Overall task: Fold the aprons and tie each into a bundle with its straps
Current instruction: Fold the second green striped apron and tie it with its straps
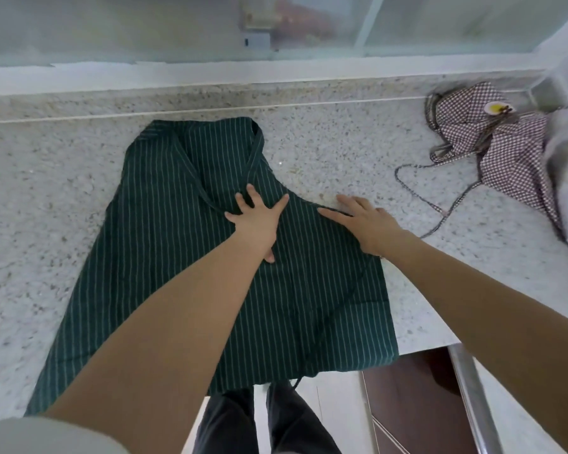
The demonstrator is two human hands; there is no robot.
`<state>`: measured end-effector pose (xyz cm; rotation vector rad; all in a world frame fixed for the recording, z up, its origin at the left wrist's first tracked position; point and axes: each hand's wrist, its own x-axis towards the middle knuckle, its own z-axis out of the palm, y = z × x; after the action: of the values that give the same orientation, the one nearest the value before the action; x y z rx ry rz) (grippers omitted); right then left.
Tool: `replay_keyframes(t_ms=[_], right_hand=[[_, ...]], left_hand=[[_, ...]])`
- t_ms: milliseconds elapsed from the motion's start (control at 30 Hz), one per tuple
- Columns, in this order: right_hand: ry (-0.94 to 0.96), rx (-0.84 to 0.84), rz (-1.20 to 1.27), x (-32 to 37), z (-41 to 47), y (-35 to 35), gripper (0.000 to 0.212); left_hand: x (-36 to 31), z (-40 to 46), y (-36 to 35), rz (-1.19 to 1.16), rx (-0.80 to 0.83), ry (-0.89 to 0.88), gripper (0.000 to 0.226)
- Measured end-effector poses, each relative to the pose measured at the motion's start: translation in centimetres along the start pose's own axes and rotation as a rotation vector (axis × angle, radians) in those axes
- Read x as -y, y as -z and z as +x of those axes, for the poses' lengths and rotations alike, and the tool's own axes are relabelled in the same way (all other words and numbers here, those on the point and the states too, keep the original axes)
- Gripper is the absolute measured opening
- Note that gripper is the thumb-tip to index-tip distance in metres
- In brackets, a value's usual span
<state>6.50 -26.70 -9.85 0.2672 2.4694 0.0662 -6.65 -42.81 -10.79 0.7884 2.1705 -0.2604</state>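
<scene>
The speckled grey-white stone tabletop (358, 152) carries everything, and beyond the fingers it ends at a pale ledge below a frosted window. The dark green cotton apron with thin white stripes (164, 224) lies spread flat on it, its bib beyond the fingertips and its hem hanging a little over the near edge, back past both wrists. Far to the right of the right hand's fingers sits the crumpled brown-and-white checked apron (505, 152) in a loose heap, its thin checked strap (440, 204) trailing in a loop across the stone towards that hand, ending short of it. The left hand (258, 221) presses flat on the striped cloth, fingers (251, 194) straight and splayed, touching the green neck strap (254, 152). The right hand (364, 224) lies flat with straight fingers at the apron's right edge, gripping nothing.
</scene>
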Motion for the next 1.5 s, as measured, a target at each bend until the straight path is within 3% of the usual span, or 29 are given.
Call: replay_keyframes(t_ms=[167,267,433,600,667,733,900,967,1033,1100,1167,1300,1500], right_hand=[[-0.299,-0.056,-0.095,-4.2,-1.0,0.8,0.075],[-0.460,-0.184,-0.060,-4.9,-1.3,1.3,0.056],[-0.569,-0.342,0.550,-4.7,-0.3,1.6,0.028],[-0.647,-0.293,1.289,-4.7,-0.5,3.0,0.013],[-0.641,-0.266,1.456,-4.7,-0.8,3.4,0.008],[-0.585,-0.270,1.291,-4.9,-0.8,3.2,0.006],[-0.232,-0.324,0.466,-5.9,-0.7,2.6,0.043],[-0.165,-0.256,0.146,-6.1,-0.9,3.0,0.056],[-0.181,-0.179,0.023,-5.8,-1.1,3.2,0.070],[-0.245,-0.162,0.054,-4.8,-1.3,3.1,0.079],[-0.252,-0.210,0.125,-3.0,-1.4,3.0,0.073],[-0.003,-0.216,0.437,2.0,-0.4,2.9,0.057],[0.231,-0.141,0.631,9.9,1.3,4.2,0.065]], left_hand=[[-0.7,0.2,0.3,0.011,0.012,0.037,0.141],[-0.8,0.2,0.3,0.014,0.019,0.049,0.140],[-0.8,0.3,0.3,0.006,0.002,0.053,0.139],[-0.9,0.3,0.2,0.022,-0.005,0.061,0.140],[-1.0,0.3,0.2,0.039,-0.005,0.068,0.140],[-1.1,0.4,0.2,0.051,-0.005,0.075,0.141],[-1.3,0.4,0.2,0.073,-0.022,0.078,0.143],[-1.3,0.4,0.2,0.079,-0.024,0.078,0.142],[-1.3,0.5,0.3,0.080,-0.021,0.081,0.142],[-1.5,0.5,0.3,0.092,-0.017,0.082,0.143],[-1.4,0.4,0.3,0.107,-0.031,0.070,0.142],[0.1,-0.6,-0.6,0.156,-0.161,-0.045,0.134],[5.7,-3.4,-3.1,-0.030,-0.361,-0.171,0.092]])
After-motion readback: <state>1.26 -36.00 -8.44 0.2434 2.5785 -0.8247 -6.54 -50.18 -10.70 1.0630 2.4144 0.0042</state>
